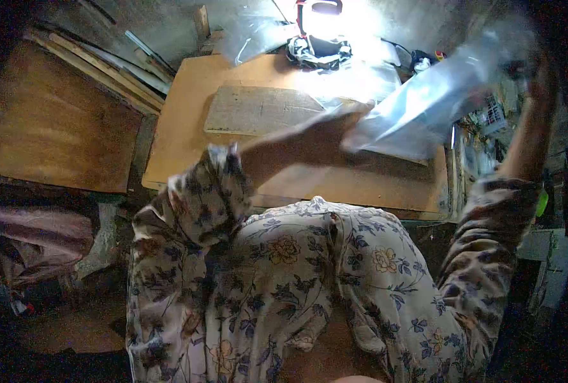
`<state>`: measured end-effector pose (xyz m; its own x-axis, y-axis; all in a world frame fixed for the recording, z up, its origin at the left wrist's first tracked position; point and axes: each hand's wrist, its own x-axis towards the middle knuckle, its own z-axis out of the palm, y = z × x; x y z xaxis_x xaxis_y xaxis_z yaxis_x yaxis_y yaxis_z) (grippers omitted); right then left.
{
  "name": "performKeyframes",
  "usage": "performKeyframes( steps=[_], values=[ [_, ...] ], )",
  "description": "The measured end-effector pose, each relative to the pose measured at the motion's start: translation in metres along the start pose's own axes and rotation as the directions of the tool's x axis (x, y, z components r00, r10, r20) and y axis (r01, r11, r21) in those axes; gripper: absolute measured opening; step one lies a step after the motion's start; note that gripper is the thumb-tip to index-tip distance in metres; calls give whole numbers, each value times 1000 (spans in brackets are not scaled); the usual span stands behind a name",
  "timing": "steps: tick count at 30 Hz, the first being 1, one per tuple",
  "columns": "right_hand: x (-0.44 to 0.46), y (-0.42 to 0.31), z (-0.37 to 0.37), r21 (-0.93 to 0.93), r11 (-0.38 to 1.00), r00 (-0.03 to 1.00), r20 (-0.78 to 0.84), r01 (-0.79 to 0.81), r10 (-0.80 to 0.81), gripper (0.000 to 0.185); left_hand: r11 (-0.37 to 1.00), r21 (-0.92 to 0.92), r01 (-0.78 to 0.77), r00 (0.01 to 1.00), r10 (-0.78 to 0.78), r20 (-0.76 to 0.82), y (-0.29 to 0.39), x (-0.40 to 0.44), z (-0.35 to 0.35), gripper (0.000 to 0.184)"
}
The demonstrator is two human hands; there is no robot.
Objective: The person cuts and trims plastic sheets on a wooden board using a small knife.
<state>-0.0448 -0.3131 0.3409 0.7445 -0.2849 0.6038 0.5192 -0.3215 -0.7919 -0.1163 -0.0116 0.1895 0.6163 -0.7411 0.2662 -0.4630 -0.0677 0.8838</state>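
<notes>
A clear plastic sheet or bag point(418, 102) stretches between my two hands over the right side of the wooden table point(188, 83). My left hand point(354, 121) is at the sheet's lower left end, its fingers blurred and partly covered by the plastic. Raised at the upper right, my right hand point(532, 70) is at the other end of the plastic, dark and smeared by motion. Under my left forearm lies a flat grey board point(258, 108) on the tabletop.
A bright lamp point(322, 7) shines at the back above a black-and-white patterned bundle point(319, 51). More clear plastic point(252, 38) lies at the back left. Wooden strips point(99, 70) lean at the left beside a brown panel point(60, 121). A white basket point(493, 115) stands right.
</notes>
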Motion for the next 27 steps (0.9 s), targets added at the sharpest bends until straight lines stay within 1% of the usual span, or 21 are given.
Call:
performKeyframes(
  steps=[1,3,5,7,8,10,12,13,14,15,16,17,18,19,21,22,23,24,25,26,27],
  values=[
    [-4,-6,-3,-16,1000,1000,21,-3,3,16,980,196,35,999,-39,19,-28,-21,13,36],
    [-14,-10,-2,-35,999,995,96,-33,37,16,988,45,147,986,-150,75,-79,-64,27,17],
    [-30,-12,5,-41,996,979,185,-76,83,17,938,264,225,974,-213,-74,-97,-94,29,6],
    [-41,-16,12,-50,994,963,251,-92,102,17,907,320,275,954,-217,-205,-114,-103,19,6],
    [-43,-17,6,-54,995,968,234,-83,93,18,918,208,337,912,-264,-314,-107,-99,15,9],
    [-37,-14,-5,-81,994,978,190,-68,82,18,891,-211,401,782,-453,-429,-99,-75,0,11],
    [-33,-14,-14,-107,993,986,153,-49,65,19,968,-81,237,801,-242,-547,-73,-45,-10,13],
    [-33,-14,-18,-120,992,988,141,-40,57,19,816,-556,158,751,-464,-469,-54,-25,-11,16],
    [-32,-15,-22,-131,991,990,128,-37,54,19,790,-605,100,737,-468,-489,-26,-10,-13,18],
    [-31,-15,-25,-144,989,991,123,-32,50,19,853,-500,-148,749,-233,-620,-17,9,-12,17],
    [-32,-15,-27,-154,988,992,116,-26,44,20,825,-506,-251,715,-194,-672,-2,26,-17,16],
    [-32,-16,-29,-166,986,993,111,-20,39,20,832,-517,-202,748,-210,-630,14,37,-27,16],
    [-32,-16,-30,-172,985,993,110,-15,34,20,739,-592,-323,771,-158,-617,30,52,-31,15],
    [-33,-17,-30,-177,984,994,107,-8,28,21,770,-482,-419,758,5,-652,42,66,-32,17],
    [-33,-18,-32,-195,981,995,102,1,19,21,706,-469,-530,723,88,-685,61,88,-39,30],
    [-32,-18,-34,-203,979,995,97,-2,22,21,703,-478,-526,729,84,-679,45,105,-41,30],
    [-33,-18,-31,-209,978,995,95,1,19,22,344,-634,-693,720,282,-634,18,125,-46,35],
    [-36,-21,-33,-212,977,995,99,13,8,22,-67,-726,-684,620,472,-627,7,133,-45,41],
    [-36,-21,-30,-219,976,995,103,20,3,22,-70,-728,-682,620,471,-627,13,120,-37,41],
    [-37,-20,-28,-223,974,994,109,30,-6,23,665,-303,-682,660,382,-647,28,98,-24,27],
    [-38,-20,-25,-225,974,994,110,35,-10,23,837,-208,-505,708,265,-655,35,79,-15,26]
  ],
)
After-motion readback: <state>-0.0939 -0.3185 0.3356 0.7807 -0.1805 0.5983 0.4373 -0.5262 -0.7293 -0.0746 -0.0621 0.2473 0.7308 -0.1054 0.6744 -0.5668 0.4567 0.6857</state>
